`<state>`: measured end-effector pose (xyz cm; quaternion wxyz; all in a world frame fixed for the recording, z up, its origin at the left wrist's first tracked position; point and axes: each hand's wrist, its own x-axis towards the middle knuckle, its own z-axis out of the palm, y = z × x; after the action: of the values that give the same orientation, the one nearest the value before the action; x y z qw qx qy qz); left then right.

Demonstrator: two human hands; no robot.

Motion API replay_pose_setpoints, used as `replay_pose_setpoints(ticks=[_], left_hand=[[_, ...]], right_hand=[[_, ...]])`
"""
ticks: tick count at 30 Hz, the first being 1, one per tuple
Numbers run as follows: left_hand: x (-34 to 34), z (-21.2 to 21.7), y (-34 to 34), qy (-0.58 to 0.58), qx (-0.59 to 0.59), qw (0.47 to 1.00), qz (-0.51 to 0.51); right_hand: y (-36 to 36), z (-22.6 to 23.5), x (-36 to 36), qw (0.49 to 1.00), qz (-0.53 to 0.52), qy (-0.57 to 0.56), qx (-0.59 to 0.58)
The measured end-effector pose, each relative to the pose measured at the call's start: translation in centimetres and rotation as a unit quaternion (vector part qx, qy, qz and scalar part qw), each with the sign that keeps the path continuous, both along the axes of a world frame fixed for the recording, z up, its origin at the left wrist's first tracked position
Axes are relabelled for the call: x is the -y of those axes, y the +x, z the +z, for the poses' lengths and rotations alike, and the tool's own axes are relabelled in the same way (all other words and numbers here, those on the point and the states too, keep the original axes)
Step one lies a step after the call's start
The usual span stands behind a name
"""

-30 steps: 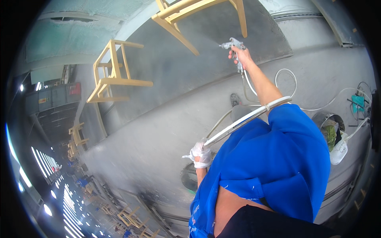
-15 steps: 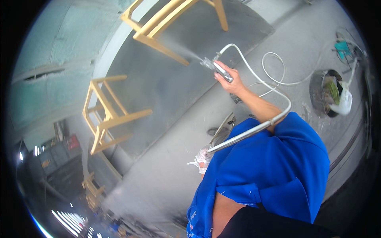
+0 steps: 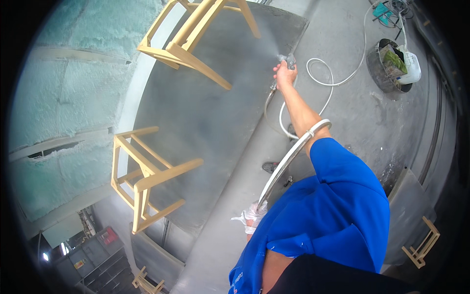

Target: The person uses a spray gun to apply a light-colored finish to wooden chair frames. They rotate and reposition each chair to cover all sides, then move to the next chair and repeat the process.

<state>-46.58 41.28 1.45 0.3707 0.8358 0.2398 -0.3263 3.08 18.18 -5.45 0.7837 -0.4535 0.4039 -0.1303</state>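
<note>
While mist (image 3: 269,46) is thrown toward 10 o'clock, the spray gun (image 3: 292,61) at 1 o'clock is wrapped by the right hand (image 3: 286,74). A wooden chair frame (image 3: 203,68) is seen at 11 o'clock, a second frame (image 3: 169,174) at 8. The hose (image 3: 280,171) is met by the gloved left hand (image 3: 254,214) near 6; its grip cannot be told. For evenness, passes should be made level, overlapping and unhurried, with slack kept off both frames.

light is soft and hazy, with lower-left glare (image 3: 45,256) and dark, bent fisheye edges.
</note>
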Motion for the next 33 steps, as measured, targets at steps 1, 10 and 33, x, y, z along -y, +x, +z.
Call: replay_pose_setpoints(ticks=[1,10,33], left_hand=[[-0.4,0.3,0.3,0.029,0.006,0.999,-0.022],[-1.6,3.0,4.5,0.144,0.119,0.974,-0.129],[-22.5,0.9,-1.4,0.015,0.189,0.981,-0.045]], right_hand=[[-0.2,-0.3,-0.1,0.998,-0.018,0.017,-0.049],[-3.5,9.2,2.4,0.964,0.07,0.019,0.258],[-18.2,1.3,-20.3,0.994,0.096,-0.032,0.031]])
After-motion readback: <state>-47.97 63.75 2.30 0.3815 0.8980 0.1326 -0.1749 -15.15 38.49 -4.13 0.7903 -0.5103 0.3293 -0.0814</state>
